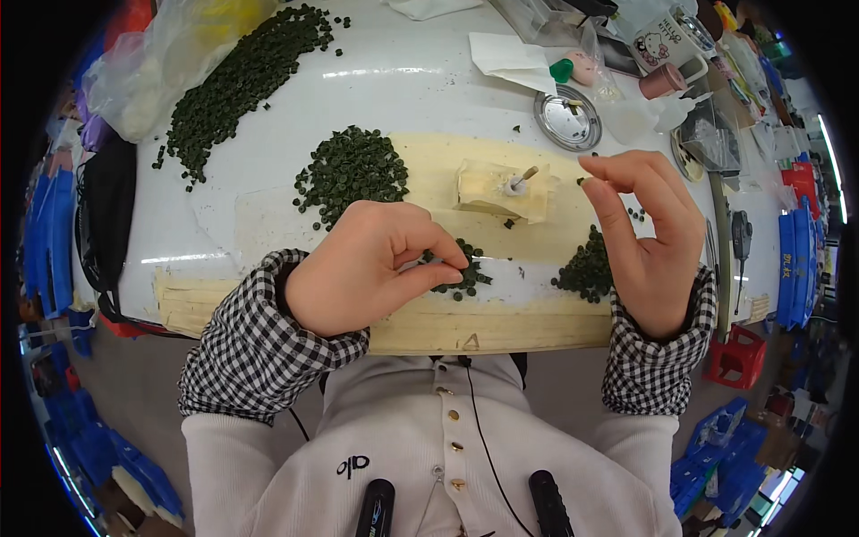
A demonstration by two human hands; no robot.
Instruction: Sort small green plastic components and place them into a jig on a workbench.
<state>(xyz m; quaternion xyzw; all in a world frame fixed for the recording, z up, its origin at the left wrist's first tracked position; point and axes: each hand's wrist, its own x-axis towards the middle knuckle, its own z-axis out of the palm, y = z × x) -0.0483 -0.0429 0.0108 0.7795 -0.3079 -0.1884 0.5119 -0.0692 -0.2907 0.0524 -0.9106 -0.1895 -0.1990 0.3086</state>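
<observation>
My left hand is closed in a pinch beside a small scatter of dark green round parts; whatever lies between its fingertips is too small to make out. Raised to the right, my right hand has thumb and index finger curled toward each other. A tiny dark green piece shows at those fingertips. Between the hands, farther back, stands a block wrapped in yellowish tape with a thin peg rising from a white collar. Another pile of green parts lies beside my right hand.
Behind my left hand is a larger heap of green parts, and a long heap lies far left beside clear plastic bags. A round metal dish, white paper and a mug occupy the back right.
</observation>
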